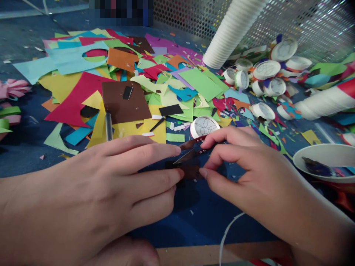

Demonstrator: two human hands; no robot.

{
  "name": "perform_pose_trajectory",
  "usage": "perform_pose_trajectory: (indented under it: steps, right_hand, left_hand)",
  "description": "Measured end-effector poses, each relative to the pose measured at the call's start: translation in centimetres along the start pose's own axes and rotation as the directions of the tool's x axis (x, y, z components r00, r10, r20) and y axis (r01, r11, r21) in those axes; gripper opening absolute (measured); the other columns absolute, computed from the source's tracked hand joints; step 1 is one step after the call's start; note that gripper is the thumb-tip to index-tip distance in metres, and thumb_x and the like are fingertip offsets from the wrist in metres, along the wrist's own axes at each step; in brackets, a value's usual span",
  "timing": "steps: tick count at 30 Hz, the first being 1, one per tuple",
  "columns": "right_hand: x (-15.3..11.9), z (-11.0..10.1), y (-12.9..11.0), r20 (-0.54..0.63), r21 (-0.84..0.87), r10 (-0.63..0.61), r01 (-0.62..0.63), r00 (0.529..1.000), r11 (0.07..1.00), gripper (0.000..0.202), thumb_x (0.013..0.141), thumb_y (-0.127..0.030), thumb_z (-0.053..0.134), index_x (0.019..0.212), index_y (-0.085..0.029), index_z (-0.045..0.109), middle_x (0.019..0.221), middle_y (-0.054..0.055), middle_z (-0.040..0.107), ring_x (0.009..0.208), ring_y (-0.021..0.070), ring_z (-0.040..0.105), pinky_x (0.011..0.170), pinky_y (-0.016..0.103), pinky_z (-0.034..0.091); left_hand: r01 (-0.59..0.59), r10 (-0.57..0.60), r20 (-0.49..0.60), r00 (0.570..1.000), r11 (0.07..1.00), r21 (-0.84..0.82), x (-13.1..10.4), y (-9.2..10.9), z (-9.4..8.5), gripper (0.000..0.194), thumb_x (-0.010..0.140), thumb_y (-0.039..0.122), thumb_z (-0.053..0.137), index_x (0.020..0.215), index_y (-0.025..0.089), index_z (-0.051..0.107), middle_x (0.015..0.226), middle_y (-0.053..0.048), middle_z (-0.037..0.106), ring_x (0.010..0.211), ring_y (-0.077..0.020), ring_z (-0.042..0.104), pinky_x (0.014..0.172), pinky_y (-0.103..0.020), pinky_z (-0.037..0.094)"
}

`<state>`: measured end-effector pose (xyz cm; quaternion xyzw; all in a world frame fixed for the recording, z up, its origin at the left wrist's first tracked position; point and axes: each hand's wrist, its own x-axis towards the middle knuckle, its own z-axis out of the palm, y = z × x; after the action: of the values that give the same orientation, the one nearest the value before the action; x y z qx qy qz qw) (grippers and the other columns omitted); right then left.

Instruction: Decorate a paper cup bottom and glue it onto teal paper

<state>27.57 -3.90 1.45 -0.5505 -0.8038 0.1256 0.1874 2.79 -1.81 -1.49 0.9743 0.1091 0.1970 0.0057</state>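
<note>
Small snips with open blades [191, 151] lie between the hands, over the blue tabletop. My right hand [244, 166] is bent round them, its index and middle fingers at their red-brown handles and its thumb tip on a small dark brown piece [192, 171]. My left hand [133, 177] reaches in from the left, palm down; its fingertips press that brown piece and touch near the upper blade. A small black piece [172, 164] lies partly under the left fingers. Just beyond the snips sits a round white disc with a drawn flower pattern [205, 127].
Coloured paper scraps [124, 59] spread across the back left, with a pen [108, 126] among them. White ridged tubes [233, 33] and several small white rolls [266, 69] stand or lie at the back right. A white-rimmed cup [327, 149] is at the right edge.
</note>
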Motion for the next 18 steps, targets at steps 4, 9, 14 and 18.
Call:
perform_pose_trajectory:
  steps: [4,9,14,18]
  right_hand:
    - [-0.03,-0.41,0.24,0.070,-0.033,-0.034,0.037,0.997,0.999,0.016,0.078,-0.018,0.059,0.064,-0.023,0.063,0.101,0.005,0.065,0.100,0.0265,0.056,0.087,0.046,0.045]
    - [-0.09,-0.78,0.54,0.104,-0.064,-0.057,0.064,0.993,0.996,0.012,0.080,-0.020,0.059,0.069,-0.023,0.063,0.103,0.005,0.065,0.101,0.0271,0.055,0.086,0.047,0.045]
    - [-0.03,-0.49,0.65,0.104,-0.081,-0.068,0.077,0.992,0.994,0.007,0.079,-0.018,0.060,0.076,-0.024,0.061,0.101,0.005,0.065,0.101,0.0271,0.054,0.085,0.045,0.045]
    - [-0.04,-0.24,0.18,0.053,-0.059,-0.048,0.051,0.997,0.997,0.007,0.078,-0.018,0.058,0.079,-0.023,0.062,0.098,0.006,0.066,0.099,0.0274,0.055,0.085,0.045,0.045]
  left_hand:
    - [0.071,-0.071,0.000,0.997,0.997,-0.026,0.10,0.31,0.04,0.047,0.101,0.051,0.030,0.113,0.027,0.067,0.126,0.003,0.069,0.136,-0.0275,0.046,0.118,-0.048,0.031]
    - [0.045,-0.045,-0.003,0.999,0.998,-0.032,0.24,0.41,0.06,0.045,0.099,0.055,0.038,0.113,0.024,0.068,0.125,0.002,0.069,0.137,-0.0277,0.043,0.126,-0.048,0.009]
    - [0.070,-0.070,0.007,0.998,0.997,-0.034,0.29,0.27,0.07,0.045,0.099,0.057,0.035,0.108,0.027,0.067,0.120,0.002,0.071,0.139,-0.0270,0.042,0.126,-0.049,0.007]
    - [0.039,-0.039,0.007,0.999,0.999,-0.016,0.30,0.32,-0.02,0.045,0.098,0.059,0.035,0.108,0.028,0.066,0.123,0.003,0.070,0.137,-0.0271,0.044,0.126,-0.049,0.006]
